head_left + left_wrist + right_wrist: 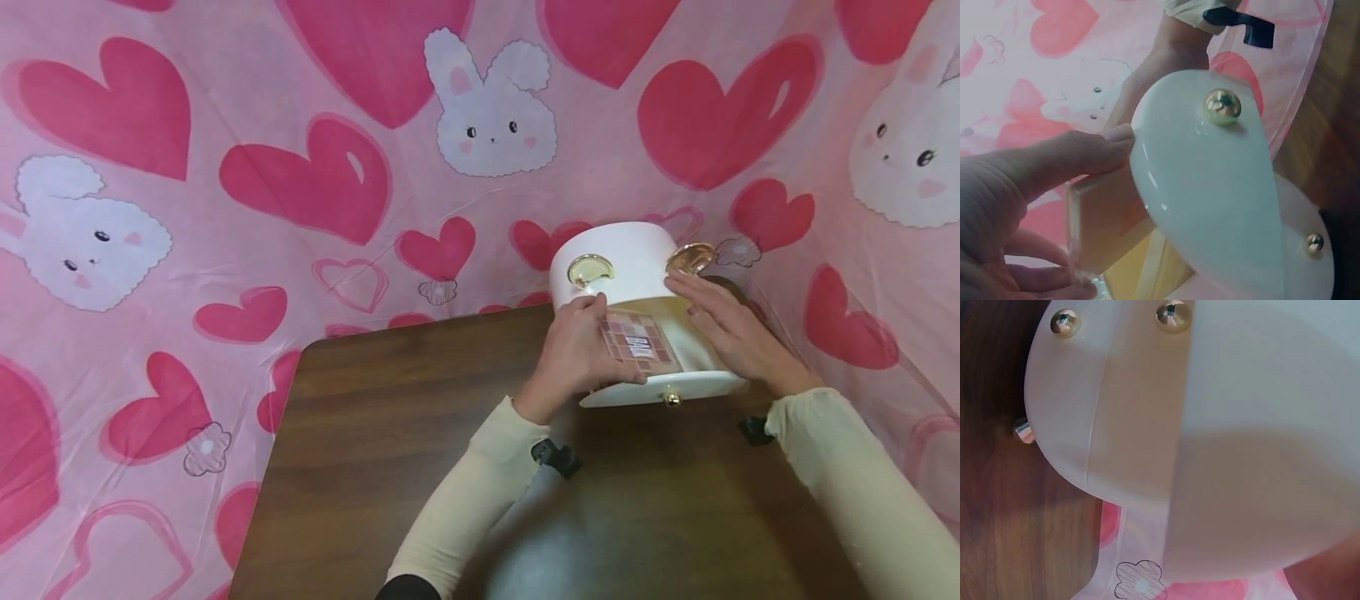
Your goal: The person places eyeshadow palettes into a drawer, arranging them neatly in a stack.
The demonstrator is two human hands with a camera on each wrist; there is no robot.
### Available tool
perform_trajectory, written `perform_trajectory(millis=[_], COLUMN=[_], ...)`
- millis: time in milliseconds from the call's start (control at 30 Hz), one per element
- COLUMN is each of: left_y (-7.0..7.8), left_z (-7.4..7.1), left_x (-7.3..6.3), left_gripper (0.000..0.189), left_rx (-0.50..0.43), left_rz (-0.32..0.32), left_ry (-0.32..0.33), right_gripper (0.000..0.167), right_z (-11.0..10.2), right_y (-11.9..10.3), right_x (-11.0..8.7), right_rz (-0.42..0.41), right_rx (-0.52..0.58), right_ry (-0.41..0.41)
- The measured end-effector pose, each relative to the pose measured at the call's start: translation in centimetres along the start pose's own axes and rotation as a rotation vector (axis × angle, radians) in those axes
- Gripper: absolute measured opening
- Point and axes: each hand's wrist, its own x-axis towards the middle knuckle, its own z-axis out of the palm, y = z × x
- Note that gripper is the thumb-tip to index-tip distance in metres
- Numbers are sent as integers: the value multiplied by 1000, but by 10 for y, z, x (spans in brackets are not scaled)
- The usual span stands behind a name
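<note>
A white rounded box with gold discs stands at the table's far right. Its upper drawer, with a gold-coloured inside and a gold knob, is pulled out. My left hand grips a flat eyeshadow palette with a checkered cover at the drawer's left side. In the left wrist view, the thumb lies along one edge of the palette and fingers are at the opposite edge. My right hand rests with straight fingers at the right side of the box. The right wrist view shows mostly the drawer front.
The brown wooden table extends to the left and front of the box. A pink cloth with hearts and rabbits hangs behind and at both sides. A lower front with another gold knob is below the open drawer.
</note>
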Motion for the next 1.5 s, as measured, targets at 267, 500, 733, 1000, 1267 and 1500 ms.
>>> perform_trajectory(millis=[267, 500, 733, 1000, 1267, 1500], left_y=[-6, -15, -21, -18, -7, 5], left_z=[5, 14, 16, 7, 12, 24], left_x=[-3, -13, -13, -28, -39, -46], left_gripper=[95, 100, 106, 104, 76, 37], left_rx=[92, 104, 97, 73, 53, 391], left_rz=[145, 230, 226, 301, 596, 796], left_ry=[21, 52, 85, 246, 364, 388], right_gripper=[53, 56, 56, 51, 55, 56], right_z=[3, 10, 8, 5, -1, -2], right_y=[-2, -5, -3, -6, -6, -5], right_x=[-4, -9, -6, 1, 0, 1], right_rz=[36, 72, 69, 36, 68, 72], right_rx=[25, 48, 39, 43, 24, 17], right_ry=[-7, -36, -30, -22, -25, -29])
